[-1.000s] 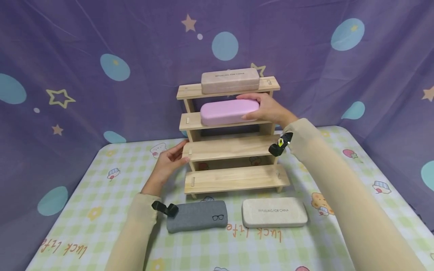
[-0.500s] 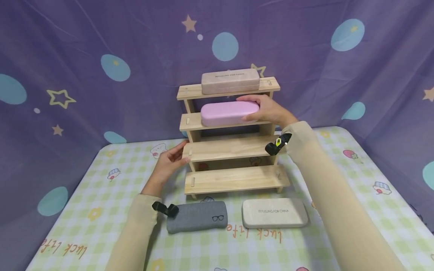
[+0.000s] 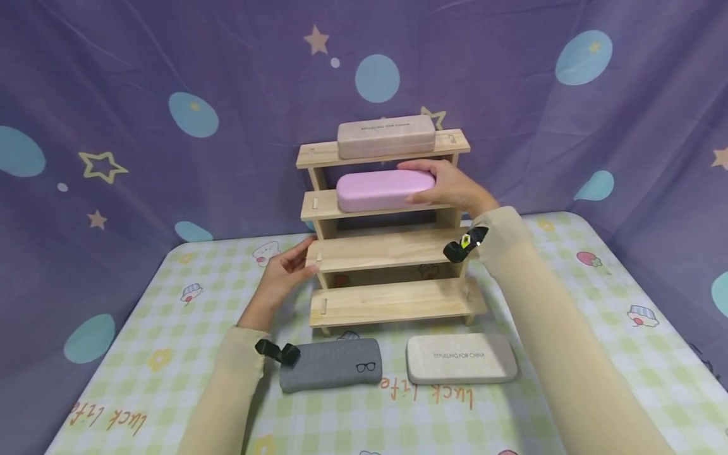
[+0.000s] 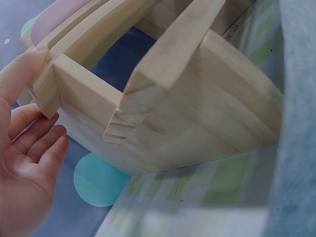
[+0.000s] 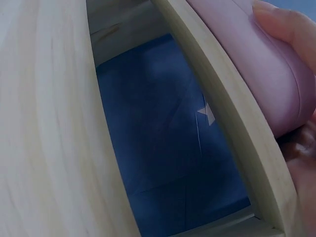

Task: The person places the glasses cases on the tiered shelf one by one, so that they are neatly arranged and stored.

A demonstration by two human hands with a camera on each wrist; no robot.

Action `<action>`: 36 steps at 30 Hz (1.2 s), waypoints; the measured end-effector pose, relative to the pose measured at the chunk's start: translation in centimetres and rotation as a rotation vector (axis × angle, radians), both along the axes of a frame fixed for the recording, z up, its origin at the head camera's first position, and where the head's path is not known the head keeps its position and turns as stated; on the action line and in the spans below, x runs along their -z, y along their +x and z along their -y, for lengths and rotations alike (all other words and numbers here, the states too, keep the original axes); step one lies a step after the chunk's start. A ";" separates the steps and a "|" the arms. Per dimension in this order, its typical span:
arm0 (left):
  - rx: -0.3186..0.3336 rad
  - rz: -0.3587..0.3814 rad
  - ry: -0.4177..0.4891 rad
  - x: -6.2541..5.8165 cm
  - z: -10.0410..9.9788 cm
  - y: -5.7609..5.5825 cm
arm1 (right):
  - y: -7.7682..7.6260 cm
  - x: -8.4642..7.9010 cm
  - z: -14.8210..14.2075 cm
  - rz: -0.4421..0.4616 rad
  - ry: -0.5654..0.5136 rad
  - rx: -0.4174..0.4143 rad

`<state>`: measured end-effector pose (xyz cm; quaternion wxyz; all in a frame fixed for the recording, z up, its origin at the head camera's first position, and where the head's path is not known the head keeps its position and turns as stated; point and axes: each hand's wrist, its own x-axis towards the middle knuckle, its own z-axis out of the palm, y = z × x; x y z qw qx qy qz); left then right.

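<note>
A stepped wooden display rack stands on the table. My right hand grips the right end of a pink glasses case, which sits on the second tier from the top. In the right wrist view, the thumb lies along the side of the pink case, just above the board's edge. My left hand holds the left end of the third tier down. The left wrist view has its thumb over the board end and the other fingers below, partly bent.
On the top tier lies a beige-pink glasses case. A grey glasses case and a cream glasses case lie on the checked tablecloth before the rack. A purple curtain hangs behind.
The pink case has come down slightly onto its tier under my right hand. My right forearm has swung inward to the left. The left hand keeps its hold on the rack.
</note>
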<state>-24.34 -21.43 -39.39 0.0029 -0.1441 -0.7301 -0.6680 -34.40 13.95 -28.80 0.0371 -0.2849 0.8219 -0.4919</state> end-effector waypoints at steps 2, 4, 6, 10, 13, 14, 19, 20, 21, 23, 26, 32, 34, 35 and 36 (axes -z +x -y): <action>0.001 -0.005 0.001 0.0 0.0 0.0 | 0.1 0.0 0.0 0.000 -0.010 -0.001; 0.003 -0.009 0.004 0.0 0.1 0.0 | 0.1 -0.1 0.0 -0.005 -0.017 -0.002; 0.004 -0.012 0.005 -0.1 0.1 0.1 | 0.1 -0.1 0.1 -0.010 -0.020 0.002; 0.004 -0.009 0.008 -0.1 0.1 0.1 | 0.1 0.0 0.1 -0.008 -0.017 0.011; 0.003 -0.007 0.010 -0.1 0.1 0.2 | 0.0 0.1 0.1 0.000 -0.024 0.010; 0.003 -0.007 0.010 -0.1 0.1 0.2 | 0.0 0.1 0.1 -0.002 -0.025 0.009; 0.002 -0.012 -0.003 -0.2 0.1 0.1 | 0.8 -0.4 0.2 -0.033 -0.029 0.007; 0.003 -0.012 -0.006 -0.2 0.1 0.1 | 1.2 -0.7 0.3 -0.044 -0.027 0.008; 0.004 -0.012 -0.008 -0.2 0.0 0.1 | 1.8 -1.0 0.3 -0.053 -0.026 0.008; 0.004 -0.012 -0.007 -0.3 0.0 0.1 | 2.3 -1.3 0.3 -0.072 -0.021 0.011; 0.004 -0.010 -0.007 -0.2 0.0 0.1 | 2.0 -0.8 0.0 -0.073 -0.072 0.005; 0.002 -0.004 0.002 -0.2 -0.1 0.2 | 1.6 0.5 -1.0 -0.020 -0.301 -0.062; 0.000 0.000 0.008 -0.2 -0.1 0.2 | 2.0 0.6 -1.4 -0.027 -0.354 -0.067; -0.001 0.002 0.007 -0.2 -0.1 0.2 | 2.2 0.7 -1.8 -0.038 -0.376 -0.063; -0.003 0.004 0.009 -0.2 -0.1 0.2 | 2.4 0.7 -2.1 -0.048 -0.408 -0.062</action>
